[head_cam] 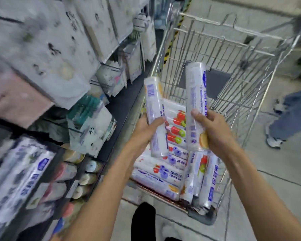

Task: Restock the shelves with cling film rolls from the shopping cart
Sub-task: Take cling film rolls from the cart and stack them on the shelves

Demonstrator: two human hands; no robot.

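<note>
Above the shopping cart [232, 27], left hand [146, 126] grips one cling film roll [153, 98], thumb and fingers curled round its lower half; right hand [215, 130] grips a second roll [195, 87] likewise, near upright; the two rolls are apart; more rolls [163, 173] lie piled in the cart's near end; shelf [123, 101] alongside, left.

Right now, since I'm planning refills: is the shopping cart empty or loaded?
Loaded: many cling film rolls lie piled across the floor of the shopping cart.
</note>
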